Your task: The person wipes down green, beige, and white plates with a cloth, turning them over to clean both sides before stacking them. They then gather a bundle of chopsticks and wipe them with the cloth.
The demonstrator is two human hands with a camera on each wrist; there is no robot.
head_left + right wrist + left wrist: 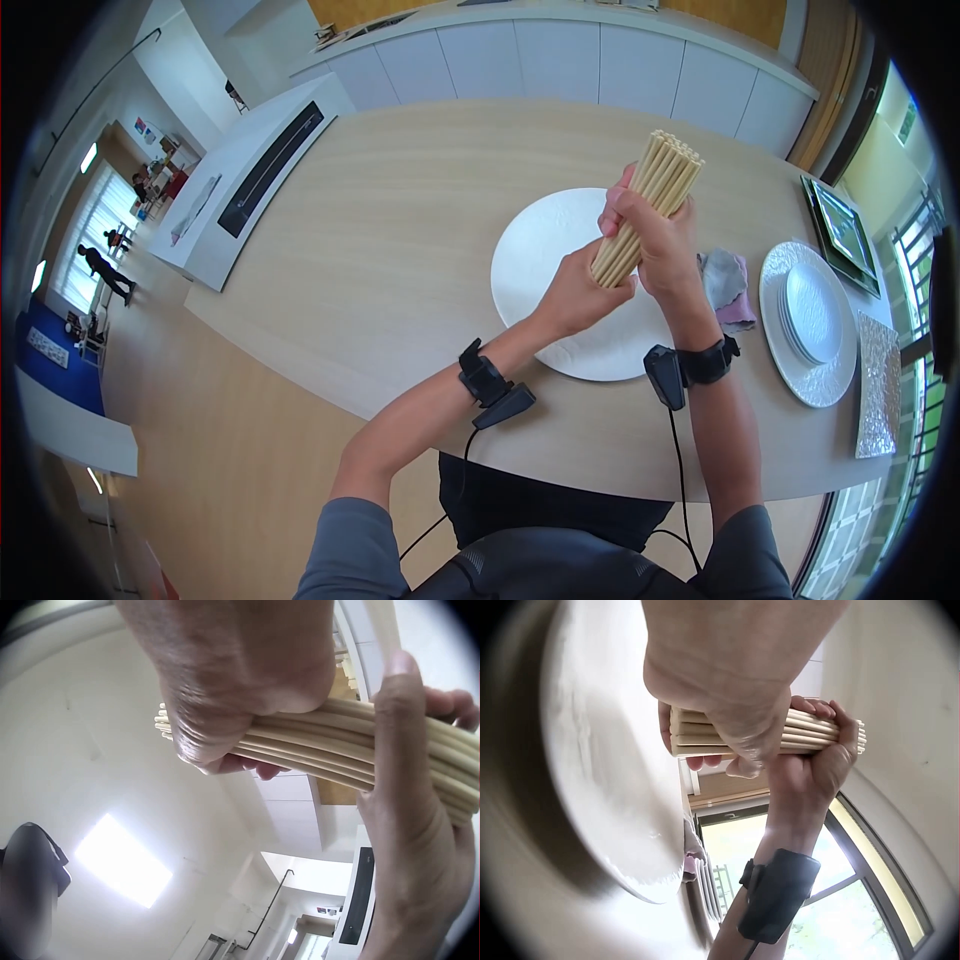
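A thick bundle of pale wooden chopsticks point(665, 178) is held up at a slant over a large white round plate point(528, 245) on the table. My right hand point(662, 238) grips it around the middle and upper part, fingers wrapped about the sticks. Lower down, my left hand point(580, 292) holds the bottom end, its thumb lying along it. In the right wrist view, the left thumb crosses the chopsticks point(315, 746). The left wrist view has the plate point(592, 742) beside the bundle's lower end. The palms hide part of the sticks.
Right of the plate lies a crumpled grey and pink cloth point(738, 312). Beyond it, small white plates point(815, 312) are stacked on a larger white platter point(778, 350). Dark green trays point(868, 270) and a silvery textured rectangular tray point(878, 390) line the table's right edge.
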